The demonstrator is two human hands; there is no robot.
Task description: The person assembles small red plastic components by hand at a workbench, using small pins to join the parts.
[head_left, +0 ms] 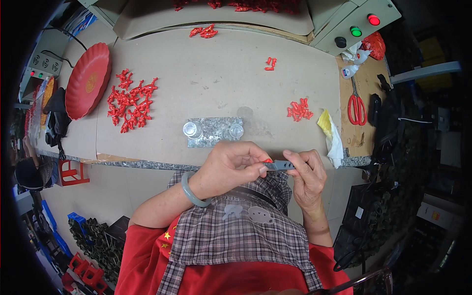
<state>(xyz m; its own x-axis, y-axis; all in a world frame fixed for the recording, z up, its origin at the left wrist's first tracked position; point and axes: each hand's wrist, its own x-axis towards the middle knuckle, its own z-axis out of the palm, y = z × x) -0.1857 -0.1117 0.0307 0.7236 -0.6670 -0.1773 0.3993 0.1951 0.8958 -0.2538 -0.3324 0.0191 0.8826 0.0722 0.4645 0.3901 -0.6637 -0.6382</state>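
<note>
Before the granite slab (211, 140), your left hand (231, 164) pinches a red piece (268, 161), likely light and stiff, best held edgewise, your right hand (306, 178) gripping a grey tool (281, 165).

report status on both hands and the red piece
Left hand pinching small red piece. Right hand gripping flat grey tool. Speckled slab lies just beyond, not between hands.
</note>
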